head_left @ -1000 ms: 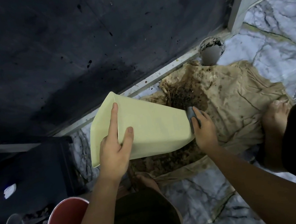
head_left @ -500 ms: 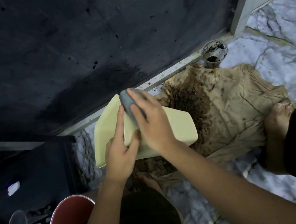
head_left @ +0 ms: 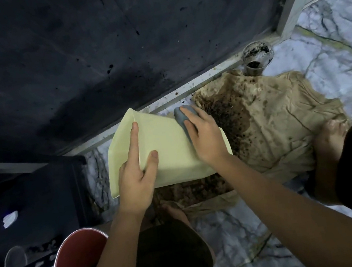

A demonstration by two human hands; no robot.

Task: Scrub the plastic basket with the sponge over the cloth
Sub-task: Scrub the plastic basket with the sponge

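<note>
Pale yellow plastic makes up the basket (head_left: pixel 168 152), which is held upturned and tilted above the near-left part of the cloth (head_left: pixel 271 123), its smooth underside facing the camera. That cloth, a crumpled beige sheet stained dark brown and peppered with black specks, lies on the marbled floor (head_left: pixel 243 237) and serves as the landmark for everything else. Over the cloth's left edge, the left hand (head_left: pixel 135 180) grips the basket's near-left corner, with index finger stretched flat up the underside, the next finger bent beside it and the thumb tucked out of sight beneath. The right hand (head_left: pixel 205 138) presses the grey sponge (head_left: pixel 183 118) against the basket's upper right edge, fingers curled over it so that only the sponge's far end shows. At the cloth's far edge stands 1 clear cup (head_left: pixel 257 57) with dark grounds inside (its rim is smeared black), touching or just overlapping the fabric. Behind the cloth runs a pale sill (head_left: pixel 186 86) below a dark, spattered wall (head_left: pixel 111 40). Well left of the cloth, nearer the camera, a red round stool (head_left: pixel 74 256) shows beside a dark shelf (head_left: pixel 32 200). On the cloth's right edge rests a bare foot (head_left: pixel 331 139); another foot (head_left: pixel 177 213) sits at its near edge.
</note>
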